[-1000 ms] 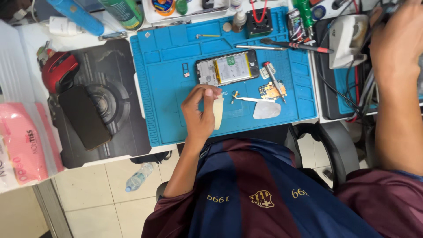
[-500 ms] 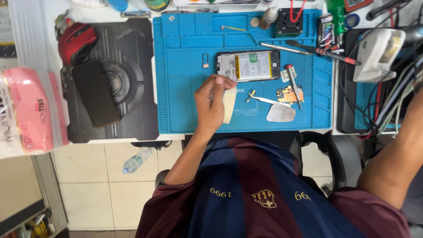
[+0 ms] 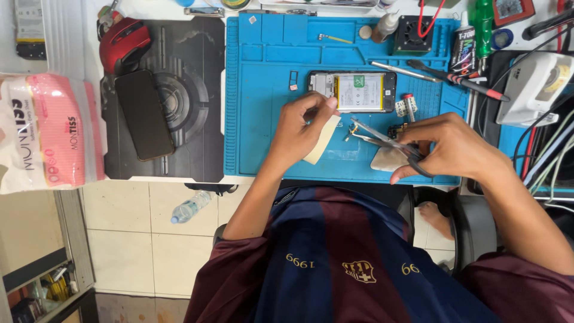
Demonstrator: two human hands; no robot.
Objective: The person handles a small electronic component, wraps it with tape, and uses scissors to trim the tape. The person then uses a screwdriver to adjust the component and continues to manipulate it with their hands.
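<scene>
Bare blue mat (image 3: 263,107) open left of the opened phone (image 3: 353,91), but hemmed right by tweezers (image 3: 418,72), screwdriver (image 3: 472,85) and perhaps small parts (image 3: 406,106), with cables (image 3: 547,155) beyond.

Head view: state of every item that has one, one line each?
opened phone: back off, insides exposed, flat on blue mat
pale strip: pinched in left hand
scissors: gripped in right hand, blades slightly apart
black phone: screen dark, on black pad
plastic bottle: lying on floor
</scene>
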